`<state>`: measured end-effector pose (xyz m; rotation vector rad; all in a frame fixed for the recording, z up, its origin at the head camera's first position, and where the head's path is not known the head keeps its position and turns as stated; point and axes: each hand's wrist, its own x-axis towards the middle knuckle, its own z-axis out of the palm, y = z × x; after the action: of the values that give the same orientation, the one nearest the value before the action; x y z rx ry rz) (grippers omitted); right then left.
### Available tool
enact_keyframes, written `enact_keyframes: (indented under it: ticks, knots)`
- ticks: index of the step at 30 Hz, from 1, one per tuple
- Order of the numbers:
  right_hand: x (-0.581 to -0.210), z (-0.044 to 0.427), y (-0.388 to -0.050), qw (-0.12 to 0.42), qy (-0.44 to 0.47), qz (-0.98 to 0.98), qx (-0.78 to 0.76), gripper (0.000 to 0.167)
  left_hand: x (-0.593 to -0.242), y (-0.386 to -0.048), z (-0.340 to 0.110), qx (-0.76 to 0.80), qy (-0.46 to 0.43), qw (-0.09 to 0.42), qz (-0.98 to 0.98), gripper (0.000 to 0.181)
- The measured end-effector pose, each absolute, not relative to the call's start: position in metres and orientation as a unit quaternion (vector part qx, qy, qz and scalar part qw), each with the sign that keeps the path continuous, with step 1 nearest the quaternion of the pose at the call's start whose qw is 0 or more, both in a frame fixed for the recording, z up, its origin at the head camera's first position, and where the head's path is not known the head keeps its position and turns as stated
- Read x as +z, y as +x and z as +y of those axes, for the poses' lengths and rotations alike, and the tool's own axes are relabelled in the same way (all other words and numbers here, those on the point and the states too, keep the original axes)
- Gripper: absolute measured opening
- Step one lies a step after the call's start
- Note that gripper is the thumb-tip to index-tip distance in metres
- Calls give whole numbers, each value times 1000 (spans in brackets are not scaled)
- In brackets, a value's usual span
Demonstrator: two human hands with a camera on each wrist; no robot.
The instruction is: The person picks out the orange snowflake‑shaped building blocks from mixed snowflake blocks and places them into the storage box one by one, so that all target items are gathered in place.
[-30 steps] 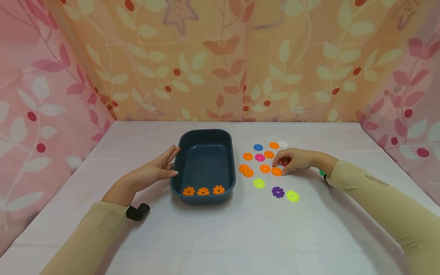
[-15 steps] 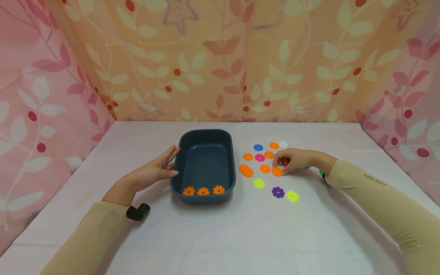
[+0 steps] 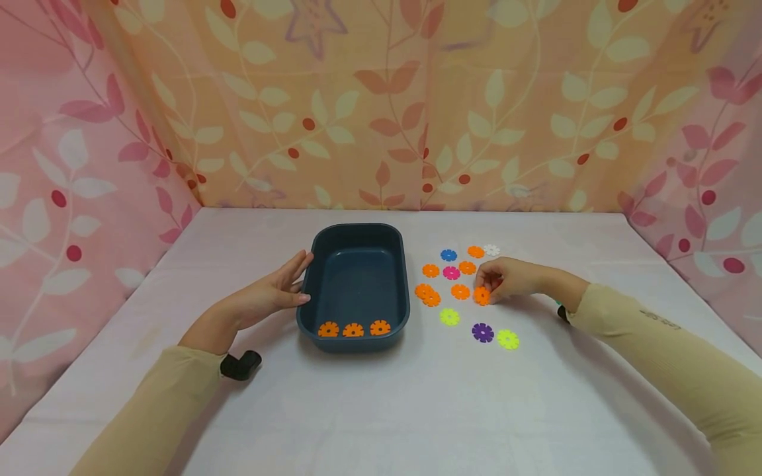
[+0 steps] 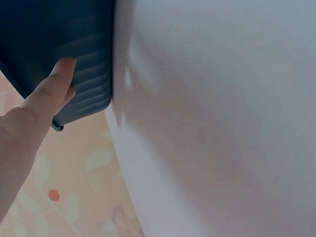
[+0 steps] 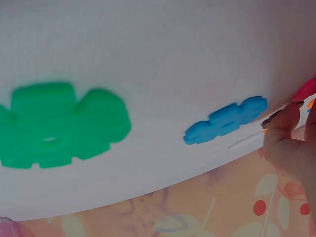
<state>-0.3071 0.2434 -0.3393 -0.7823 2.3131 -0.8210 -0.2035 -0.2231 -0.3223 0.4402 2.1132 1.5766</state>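
My left hand (image 3: 262, 297) rests against the left side of a dark blue plastic bin (image 3: 357, 284), its fingers fairly straight. A finger (image 4: 52, 89) touches the bin's ribbed outer wall (image 4: 91, 64) in the left wrist view. Three orange notched discs (image 3: 353, 330) lie in the near end of the bin. To the right of it, my right hand (image 3: 514, 277) pinches another orange notched disc (image 3: 482, 296), tilted up from the table. The right wrist view shows only part of that hand (image 5: 291, 148), with a pink disc (image 5: 307, 90) beyond the fingertips.
Several loose discs lie between bin and right hand, among them a pink disc (image 3: 451, 272), a blue disc (image 3: 449, 255) and two overlapping orange ones (image 3: 427, 295). Nearer are a purple disc (image 3: 483, 332) and yellow-green discs (image 3: 449, 317). A green disc (image 5: 59, 126) lies under the right wrist.
The orange disc under my right fingertips has gone from flat on the table to tilted up in a pinch. My left hand and the bin stay put.
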Motion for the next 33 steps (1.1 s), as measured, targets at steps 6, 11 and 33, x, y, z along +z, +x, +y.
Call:
enact_keyframes:
  ticks: [6, 11, 33]
  knots:
    - [-335, 239, -300, 254, -307, 866, -302, 18, -323, -205, -222, 577, 156, 232, 767, 92]
    - [-331, 239, -296, 239, -306, 874, -291, 18, -323, -206, -221, 577, 154, 233, 768, 91]
    - [-296, 220, -284, 212, -252, 853, -406, 32, -323, -202, -222, 577, 157, 226, 769, 92]
